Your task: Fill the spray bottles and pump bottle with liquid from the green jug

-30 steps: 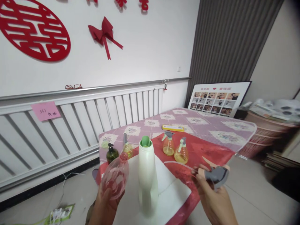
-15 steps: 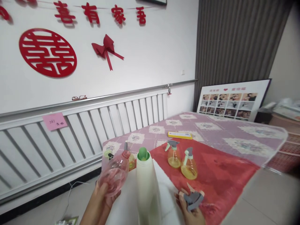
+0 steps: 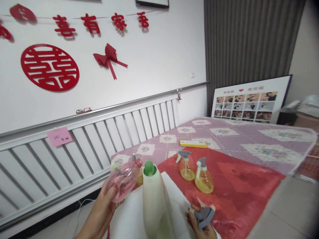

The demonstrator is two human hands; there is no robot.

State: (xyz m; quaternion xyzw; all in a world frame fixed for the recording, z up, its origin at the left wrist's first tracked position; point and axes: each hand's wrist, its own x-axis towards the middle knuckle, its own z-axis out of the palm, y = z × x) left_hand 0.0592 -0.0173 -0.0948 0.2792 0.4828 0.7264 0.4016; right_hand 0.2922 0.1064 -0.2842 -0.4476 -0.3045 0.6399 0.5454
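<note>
My left hand [image 3: 106,202] grips an empty pink see-through bottle [image 3: 124,180], tilted with its open neck toward a tall white bottle [image 3: 153,205]. That white bottle stands upright between my hands with a green funnel [image 3: 149,168] in its mouth. My right hand [image 3: 200,225] sits low at the frame's bottom edge, fingers closed round a grey spray-trigger head [image 3: 204,216]. Two small spray bottles of yellow liquid [image 3: 203,177] stand on the red cloth [image 3: 236,189] just beyond my right hand.
A white sheet [image 3: 174,199] lies under the white bottle. A yellow flat case [image 3: 193,143] rests on the pink patterned tablecloth [image 3: 261,139]. White railing [image 3: 99,132] runs behind the table; a framed photo board [image 3: 245,103] leans against the curtain.
The view has tilted up and shifted. My left hand tipped the pink bottle's neck closer to the funnel. My right hand drew in and down toward the table edge with the trigger head.
</note>
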